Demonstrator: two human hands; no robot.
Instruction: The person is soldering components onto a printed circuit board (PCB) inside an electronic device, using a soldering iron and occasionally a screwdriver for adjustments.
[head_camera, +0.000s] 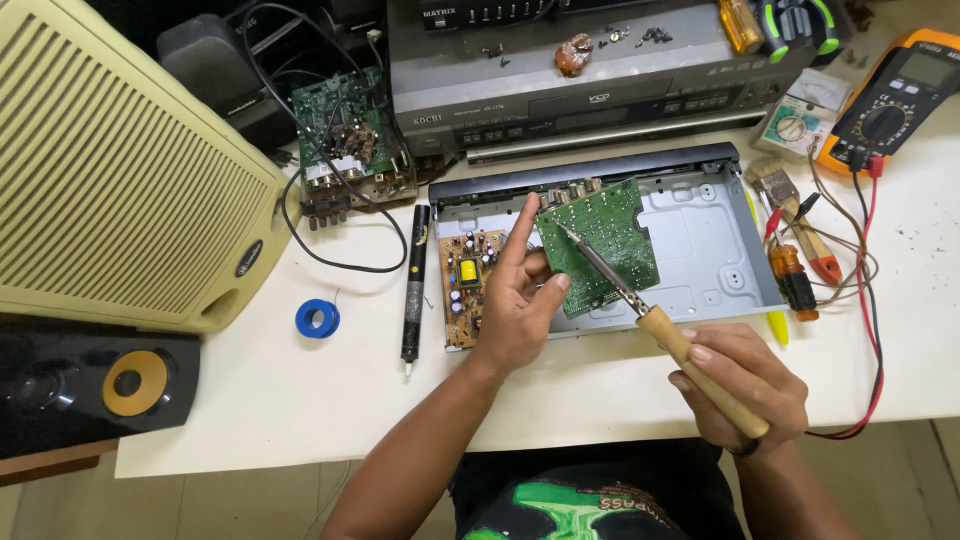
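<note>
- White desk carries an open grey metal chassis, a beige speaker grille and an orange multimeter.
- Left hand is clamped on a green circuit board, held tilted over the chassis, solder side up.
- Right hand is closed around a wooden-handled soldering iron; its tip touches the board (joint detail too small to resolve).
- Blue tape roll lies left.
</note>
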